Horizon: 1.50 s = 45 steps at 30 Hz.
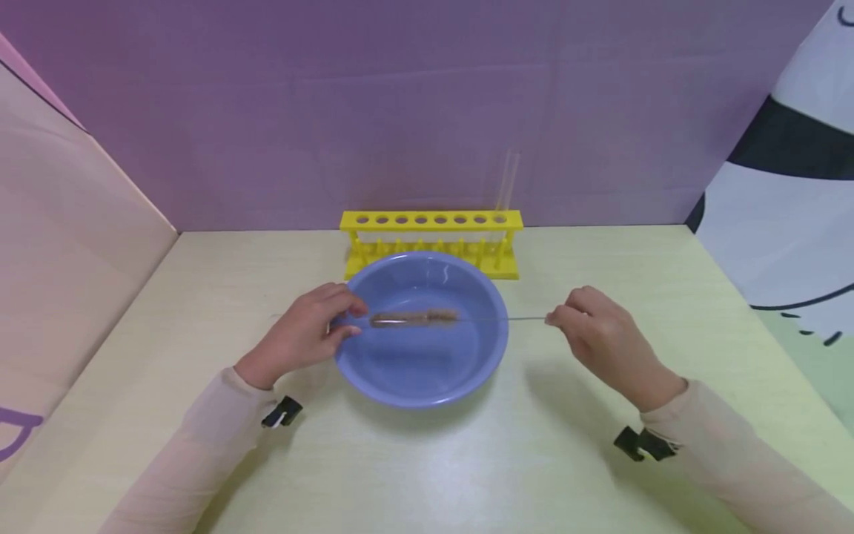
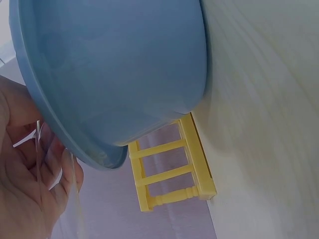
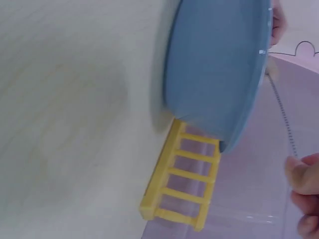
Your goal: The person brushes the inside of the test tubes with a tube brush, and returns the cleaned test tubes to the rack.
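My left hand [image 1: 303,326] holds a clear glass test tube [image 2: 76,191] over the left rim of a blue basin [image 1: 420,371]. The tube lies roughly level, its mouth turned to the right. A test tube brush with brown bristles [image 1: 442,316] sits partly inside the tube, with the rest of the bristles outside. My right hand [image 1: 603,341], right of the basin, pinches the thin twisted wire handle [image 3: 281,107] of this brush between thumb and fingers. Water inside the basin cannot be made out.
A yellow test tube rack [image 1: 411,221] stands just behind the basin. Another clear test tube [image 1: 508,182] stands in its rightmost hole, leaning slightly. The pale wooden table [image 1: 427,475] ends at a purple backdrop [image 1: 267,133], with printed panels left and right.
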{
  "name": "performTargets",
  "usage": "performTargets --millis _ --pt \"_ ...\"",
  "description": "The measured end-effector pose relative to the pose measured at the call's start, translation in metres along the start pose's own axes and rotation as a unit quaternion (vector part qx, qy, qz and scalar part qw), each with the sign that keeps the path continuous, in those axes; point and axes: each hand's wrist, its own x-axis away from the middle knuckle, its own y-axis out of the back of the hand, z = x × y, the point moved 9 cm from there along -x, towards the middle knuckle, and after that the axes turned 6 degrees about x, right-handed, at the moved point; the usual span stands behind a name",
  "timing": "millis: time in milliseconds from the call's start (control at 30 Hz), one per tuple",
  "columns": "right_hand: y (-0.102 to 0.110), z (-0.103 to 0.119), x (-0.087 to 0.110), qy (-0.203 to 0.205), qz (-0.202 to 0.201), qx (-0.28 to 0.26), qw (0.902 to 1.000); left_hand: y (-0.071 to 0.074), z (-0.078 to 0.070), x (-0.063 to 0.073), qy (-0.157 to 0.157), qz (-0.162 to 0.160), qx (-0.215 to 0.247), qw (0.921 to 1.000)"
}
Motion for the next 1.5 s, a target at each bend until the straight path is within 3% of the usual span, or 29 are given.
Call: performTargets --millis 367,733,1033,1333,1500 --pt "-0.008 -0.01 -0.012 -0.034 0.089 -0.067 0.9932 -0.001 -0.001 -0.001 0.002 0.0 0.004 1.0" --pt "-0.023 -0.025 -0.02 -0.089 0.187 -0.149 0.9669 -0.002 -0.003 -0.001 -0.002 -0.008 -0.003 1.0" --pt "-0.043 -0.039 -0.015 -0.171 0.308 -0.212 0.9114 -0.004 -0.004 -0.001 -0.017 -0.009 -0.009 0.9998" --pt "-0.059 -0.048 -0.008 -0.202 0.371 -0.269 0.8656 -0.005 -0.007 -0.003 -0.024 -0.008 -0.014 0.9996" --pt "-0.067 -0.052 -0.003 -0.237 0.398 -0.328 0.8234 -0.005 -0.008 -0.003 -0.026 -0.008 -0.015 0.9995"
